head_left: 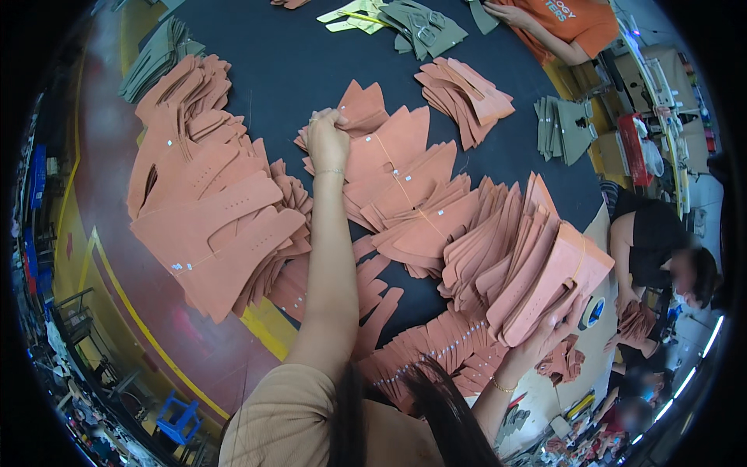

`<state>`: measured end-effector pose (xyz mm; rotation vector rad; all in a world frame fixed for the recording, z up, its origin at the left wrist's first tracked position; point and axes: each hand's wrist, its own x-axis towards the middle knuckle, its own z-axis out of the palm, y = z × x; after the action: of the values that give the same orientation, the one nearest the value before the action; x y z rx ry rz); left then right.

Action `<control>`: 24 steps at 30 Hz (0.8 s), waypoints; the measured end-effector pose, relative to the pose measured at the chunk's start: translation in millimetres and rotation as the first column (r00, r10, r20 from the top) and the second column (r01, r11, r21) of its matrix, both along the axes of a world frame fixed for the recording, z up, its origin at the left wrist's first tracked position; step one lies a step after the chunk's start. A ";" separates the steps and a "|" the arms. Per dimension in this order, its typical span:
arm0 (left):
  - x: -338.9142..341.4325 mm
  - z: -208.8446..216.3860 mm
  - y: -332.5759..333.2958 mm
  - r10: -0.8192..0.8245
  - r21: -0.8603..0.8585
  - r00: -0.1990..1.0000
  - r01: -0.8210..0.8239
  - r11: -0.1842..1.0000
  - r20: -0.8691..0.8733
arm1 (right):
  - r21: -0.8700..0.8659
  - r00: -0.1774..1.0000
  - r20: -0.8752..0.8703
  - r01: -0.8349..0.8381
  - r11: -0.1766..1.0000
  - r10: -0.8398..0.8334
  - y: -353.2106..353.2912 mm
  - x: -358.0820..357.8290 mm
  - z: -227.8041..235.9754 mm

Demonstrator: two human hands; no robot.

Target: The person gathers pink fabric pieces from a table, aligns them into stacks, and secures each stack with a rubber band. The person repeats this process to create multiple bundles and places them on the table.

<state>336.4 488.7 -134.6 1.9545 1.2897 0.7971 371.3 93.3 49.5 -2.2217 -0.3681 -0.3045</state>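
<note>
My left hand (328, 138) reaches to the far side of the table with its fingers curled over the edge of a bundle of salmon-coloured cut fabric pieces (362, 109). My right hand (545, 342), at the right, grips the near lower end of a thick stack of salmon fabric pieces (529, 268); its fingers are partly hidden by the stack. A thin yellow cord (579, 261) crosses that stack's right end. Between my hands, overlapping salmon bundles (405, 183) lie fanned out with small white stickers and another cord on them.
A large heap of salmon pieces (210, 210) lies at the left table edge. Nearer me is a row of stickered pieces (436, 338). Grey-green bundles (424, 29) lie at the far side and right. A co-worker in an orange shirt (572, 27) stands far right; others are along the right.
</note>
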 end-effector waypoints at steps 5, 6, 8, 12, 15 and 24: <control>3.4 -8.3 -4.3 0.025 0.037 0.999 -0.023 0.999 -0.032 | -0.043 1.000 0.023 -0.011 0.999 0.012 2.5 -0.7 1.7; 4.7 -8.0 -5.6 0.014 0.062 0.998 -0.010 0.998 -0.054 | -0.051 1.000 0.028 -0.010 0.999 0.012 2.8 -0.6 1.6; 6.0 -5.5 -9.0 -0.005 0.102 0.992 0.017 0.995 -0.125 | -0.061 0.999 0.043 0.000 0.998 0.002 3.2 -0.8 0.8; -1.5 1.8 -13.1 -0.043 0.048 0.996 0.047 0.998 -0.081 | -0.035 0.999 0.043 0.001 0.999 0.000 4.2 -1.6 -0.8; -7.8 3.5 -10.1 -0.052 0.019 0.998 0.052 0.998 0.018 | -0.040 0.999 0.044 0.016 0.999 -0.015 5.2 -2.9 -0.8; 0.8 -13.0 -6.2 -0.088 0.071 0.953 0.113 0.991 -0.289 | -0.024 0.996 0.085 0.002 1.000 0.000 2.1 -0.5 -7.1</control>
<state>337.2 482.4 -147.6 2.2495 1.3228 0.5418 370.8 95.4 42.5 -2.2370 -0.4185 -0.3979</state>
